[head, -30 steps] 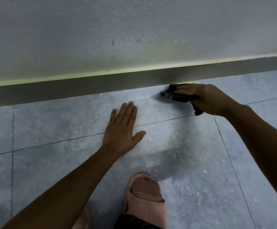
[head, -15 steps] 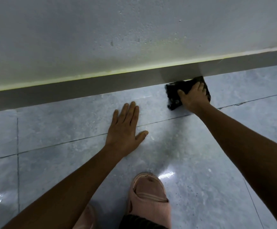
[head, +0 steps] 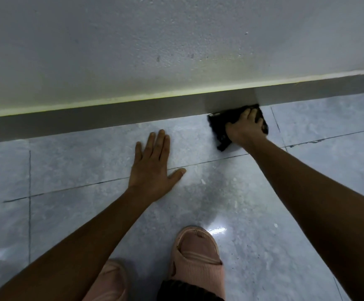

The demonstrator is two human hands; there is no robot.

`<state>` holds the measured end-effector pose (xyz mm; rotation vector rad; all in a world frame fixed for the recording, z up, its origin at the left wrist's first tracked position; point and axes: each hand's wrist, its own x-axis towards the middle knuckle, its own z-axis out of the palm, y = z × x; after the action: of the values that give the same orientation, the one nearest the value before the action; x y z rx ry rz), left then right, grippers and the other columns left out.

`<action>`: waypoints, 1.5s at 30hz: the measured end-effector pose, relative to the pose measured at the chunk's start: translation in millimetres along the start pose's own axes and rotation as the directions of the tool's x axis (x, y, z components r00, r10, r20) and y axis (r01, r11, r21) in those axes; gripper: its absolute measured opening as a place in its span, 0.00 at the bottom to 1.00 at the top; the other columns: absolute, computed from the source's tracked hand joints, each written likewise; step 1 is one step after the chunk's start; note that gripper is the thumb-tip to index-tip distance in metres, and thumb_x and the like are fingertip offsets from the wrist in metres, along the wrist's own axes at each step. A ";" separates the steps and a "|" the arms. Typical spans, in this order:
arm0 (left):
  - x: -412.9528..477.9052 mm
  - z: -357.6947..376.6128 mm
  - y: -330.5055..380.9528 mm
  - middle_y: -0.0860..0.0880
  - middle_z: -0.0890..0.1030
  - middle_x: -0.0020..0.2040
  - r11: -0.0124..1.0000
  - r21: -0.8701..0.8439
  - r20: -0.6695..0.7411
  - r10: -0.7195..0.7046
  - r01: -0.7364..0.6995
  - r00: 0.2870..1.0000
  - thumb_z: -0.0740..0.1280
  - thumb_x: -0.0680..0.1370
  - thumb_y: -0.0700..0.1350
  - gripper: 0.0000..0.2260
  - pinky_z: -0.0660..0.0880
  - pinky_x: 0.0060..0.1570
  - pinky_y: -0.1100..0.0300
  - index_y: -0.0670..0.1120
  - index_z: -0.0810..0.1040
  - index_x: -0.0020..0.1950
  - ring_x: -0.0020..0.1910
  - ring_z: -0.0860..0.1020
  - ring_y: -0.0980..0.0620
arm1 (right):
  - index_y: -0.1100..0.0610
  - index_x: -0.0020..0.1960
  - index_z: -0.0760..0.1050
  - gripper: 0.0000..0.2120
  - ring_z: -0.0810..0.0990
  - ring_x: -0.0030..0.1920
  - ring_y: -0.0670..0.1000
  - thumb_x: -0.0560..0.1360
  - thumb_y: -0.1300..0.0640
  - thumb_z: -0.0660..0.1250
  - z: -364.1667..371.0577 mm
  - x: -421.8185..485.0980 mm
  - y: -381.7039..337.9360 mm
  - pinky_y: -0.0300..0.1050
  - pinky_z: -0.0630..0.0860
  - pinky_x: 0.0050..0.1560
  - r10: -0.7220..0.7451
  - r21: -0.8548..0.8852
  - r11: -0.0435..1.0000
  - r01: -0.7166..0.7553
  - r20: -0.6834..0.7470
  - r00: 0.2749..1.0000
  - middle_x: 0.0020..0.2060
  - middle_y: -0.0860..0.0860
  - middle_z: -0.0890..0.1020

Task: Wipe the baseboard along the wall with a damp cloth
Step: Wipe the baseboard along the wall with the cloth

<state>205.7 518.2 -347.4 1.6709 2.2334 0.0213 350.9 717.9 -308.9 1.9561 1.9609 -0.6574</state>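
Note:
A grey baseboard (head: 111, 115) runs along the foot of the pale wall (head: 155, 40), with a vertical joint near its right part. My right hand (head: 245, 128) presses a dark cloth (head: 219, 127) flat on the floor, its far edge against the bottom of the baseboard. Fingers lie spread over the cloth, which sticks out to the left of the hand. My left hand (head: 153, 168) rests palm down on the grey tiled floor (head: 79, 170), fingers apart and holding nothing, about a hand's length short of the baseboard.
Pink ribbed slippers (head: 196, 259) on my feet sit at the bottom centre, close behind my left hand. Dark grout lines cross the glossy tiles, and small specks of dirt lie on the floor to the right of the slipper.
My right hand turned from gripping the bunched cloth sideways to laying it flat under the palm, then pushed it against the baseboard's foot. My left hand stayed planted.

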 end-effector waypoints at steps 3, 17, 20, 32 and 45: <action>-1.0 -3.1 -2.5 0.47 0.36 0.78 1.000 -0.012 -0.003 0.015 -0.015 1.000 0.41 0.72 0.71 0.42 0.36 0.73 0.49 0.45 0.35 0.76 0.76 0.36 0.49 | 0.58 0.78 0.42 0.37 0.46 0.78 0.57 0.78 0.46 0.55 0.8 6.8 9.8 0.62 0.50 0.73 -0.027 -0.050 0.998 0.027 -0.004 1.000 0.79 0.52 0.44; 0.9 -2.5 -8.6 0.47 0.37 0.78 0.999 0.002 0.008 0.049 -0.049 0.999 0.38 0.69 0.70 0.43 0.35 0.73 0.49 0.45 0.36 0.77 0.77 0.37 0.48 | 0.62 0.78 0.41 0.39 0.47 0.77 0.60 0.78 0.43 0.54 1.6 -9.5 -10.2 0.61 0.50 0.75 -0.014 -0.079 0.997 0.013 -0.010 1.000 0.78 0.56 0.45; -1.3 -4.6 -9.5 0.47 0.37 0.78 0.998 0.005 0.018 0.055 -0.055 0.998 0.36 0.69 0.70 0.43 0.36 0.74 0.49 0.45 0.35 0.76 0.77 0.37 0.49 | 0.59 0.78 0.40 0.38 0.45 0.78 0.57 0.78 0.43 0.54 17.7 -27.6 -17.0 0.61 0.50 0.74 -0.131 -0.128 0.983 0.131 0.005 0.991 0.79 0.53 0.43; -44.6 -0.8 -70.6 0.44 0.41 0.79 0.980 -0.038 -0.070 -0.197 0.194 0.978 0.41 0.73 0.68 0.41 0.39 0.74 0.46 0.43 0.39 0.77 0.77 0.41 0.46 | 0.62 0.78 0.43 0.34 0.50 0.77 0.60 0.80 0.49 0.53 -14.4 9.6 14.5 0.59 0.50 0.75 0.043 -0.054 0.997 -0.048 -0.089 0.995 0.78 0.57 0.48; -62.8 -3.4 -98.1 0.44 0.40 0.78 0.959 -0.050 -0.092 -0.282 0.278 0.955 0.41 0.73 0.68 0.40 0.39 0.74 0.48 0.44 0.37 0.77 0.77 0.39 0.48 | 0.57 0.78 0.46 0.31 0.52 0.77 0.58 0.80 0.50 0.54 1.3 -12.3 16.9 0.61 0.54 0.74 -0.122 -0.145 0.984 0.107 -0.098 0.988 0.78 0.53 0.51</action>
<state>129.0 430.5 -348.9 1.3469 2.5086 0.0746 368.0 706.2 -305.6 1.8413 2.1344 -0.4381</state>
